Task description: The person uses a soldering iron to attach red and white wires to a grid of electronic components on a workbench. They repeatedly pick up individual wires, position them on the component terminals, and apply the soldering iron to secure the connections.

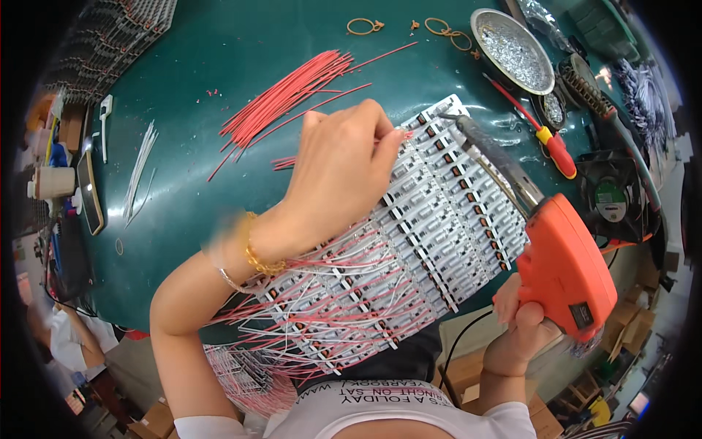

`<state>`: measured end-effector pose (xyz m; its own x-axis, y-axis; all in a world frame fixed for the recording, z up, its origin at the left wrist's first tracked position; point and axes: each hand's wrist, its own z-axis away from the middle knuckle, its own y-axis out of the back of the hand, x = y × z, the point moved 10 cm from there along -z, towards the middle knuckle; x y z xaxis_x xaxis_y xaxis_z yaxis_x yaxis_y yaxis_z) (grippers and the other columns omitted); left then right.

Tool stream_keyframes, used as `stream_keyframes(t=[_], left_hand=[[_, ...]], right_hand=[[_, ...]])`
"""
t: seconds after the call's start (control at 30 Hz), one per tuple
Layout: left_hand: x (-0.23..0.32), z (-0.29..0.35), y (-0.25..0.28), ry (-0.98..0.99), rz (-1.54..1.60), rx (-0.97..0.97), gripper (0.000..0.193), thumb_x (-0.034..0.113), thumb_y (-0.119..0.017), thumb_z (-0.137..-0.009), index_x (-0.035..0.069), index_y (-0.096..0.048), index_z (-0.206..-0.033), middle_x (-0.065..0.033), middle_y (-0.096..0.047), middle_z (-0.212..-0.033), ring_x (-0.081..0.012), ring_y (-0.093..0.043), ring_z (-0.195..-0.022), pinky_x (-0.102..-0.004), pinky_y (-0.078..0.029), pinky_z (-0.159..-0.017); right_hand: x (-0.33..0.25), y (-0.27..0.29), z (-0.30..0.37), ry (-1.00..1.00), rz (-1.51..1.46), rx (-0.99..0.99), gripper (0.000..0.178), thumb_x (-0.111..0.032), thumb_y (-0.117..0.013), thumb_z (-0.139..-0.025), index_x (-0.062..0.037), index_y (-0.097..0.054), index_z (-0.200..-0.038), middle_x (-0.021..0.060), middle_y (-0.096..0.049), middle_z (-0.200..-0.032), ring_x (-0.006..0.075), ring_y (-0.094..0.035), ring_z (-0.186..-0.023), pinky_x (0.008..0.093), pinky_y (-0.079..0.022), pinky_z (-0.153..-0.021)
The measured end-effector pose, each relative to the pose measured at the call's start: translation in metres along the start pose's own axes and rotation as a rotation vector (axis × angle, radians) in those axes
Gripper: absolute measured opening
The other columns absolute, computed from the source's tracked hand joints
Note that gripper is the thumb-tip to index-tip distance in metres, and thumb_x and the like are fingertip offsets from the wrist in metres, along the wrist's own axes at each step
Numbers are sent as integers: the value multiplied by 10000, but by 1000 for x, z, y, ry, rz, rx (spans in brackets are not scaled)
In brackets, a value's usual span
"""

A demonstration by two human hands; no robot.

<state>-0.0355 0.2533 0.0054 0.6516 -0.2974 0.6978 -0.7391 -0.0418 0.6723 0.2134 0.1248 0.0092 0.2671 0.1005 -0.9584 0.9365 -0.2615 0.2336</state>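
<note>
My left hand (340, 157) is over the far left part of a panel of small circuit boards (439, 212). Its thumb and forefinger pinch a red wire, of which only a small tip (408, 135) shows. In my right hand (528, 318) is an orange soldering gun (570, 263), its dark metal barrel (504, 161) slanting up and left. The gun's tip hovers near or touches the panel's far edge, close to the left fingertips. Red and white wires (344, 293) trail from the panel's near left rows. Beyond my left hand lies a bundle of loose red wires (285, 95).
White wires (139, 175) and a phone (90, 192) lie on the left of the green table (197, 51). A metal dish of silvery scraps (475, 44), a red-and-yellow screwdriver (557, 150) and a black fan (614, 197) are at right. Stacked panels (110, 44) stand far left.
</note>
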Motion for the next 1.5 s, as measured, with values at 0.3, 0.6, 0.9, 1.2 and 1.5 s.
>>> stream_keyframes(t=[0.3, 0.6, 0.9, 1.2, 1.5], left_hand=[[0, 1, -1, -47, -78, 27, 124, 113, -644, -870, 59, -563, -792, -40, -598, -688, -182, -540, -653, -337, -334, -718], [4, 2, 2, -101, -98, 71, 138, 107, -653, -865, 63, -555, -778, -30, -574, -668, -184, -515, -623, -342, -327, -688], [7, 2, 1, -120, -128, 76, 141, 107, -663, -864, 67, -560, -775, -21, -560, -657, -180, -497, -606, -338, -320, -671], [27, 6, 16, -303, -196, 248, 133, 78, -691, -823, 79, -588, -739, -2, -544, -651, -173, -485, -607, -335, -314, -702], [23, 7, 2, -211, -162, 95, 142, 72, -706, -803, 84, -592, -719, 4, -538, -645, -167, -482, -614, -339, -317, -717]], right_hand=[[19, -5, -2, -68, 106, -180, 822, -540, -696, -824, 165, -463, -1176, -6, -448, -502, 80, -415, -384, 218, -353, -384], [21, -6, 2, -74, 158, -169, 790, -529, -738, -789, 137, -484, -1128, -6, -456, -506, 81, -415, -387, 217, -352, -387], [18, 9, 9, -82, 93, -57, 857, -545, -726, -782, 154, -461, -1199, -19, -457, -509, 71, -406, -386, 220, -325, -392], [11, 3, 6, -80, 41, -68, 884, -558, -692, -808, 173, -432, -1231, -18, -458, -510, 73, -410, -388, 218, -333, -393], [21, 8, 15, -113, 28, -59, 828, -532, -700, -823, 155, -447, -1210, -14, -454, -501, 75, -410, -378, 213, -325, -382]])
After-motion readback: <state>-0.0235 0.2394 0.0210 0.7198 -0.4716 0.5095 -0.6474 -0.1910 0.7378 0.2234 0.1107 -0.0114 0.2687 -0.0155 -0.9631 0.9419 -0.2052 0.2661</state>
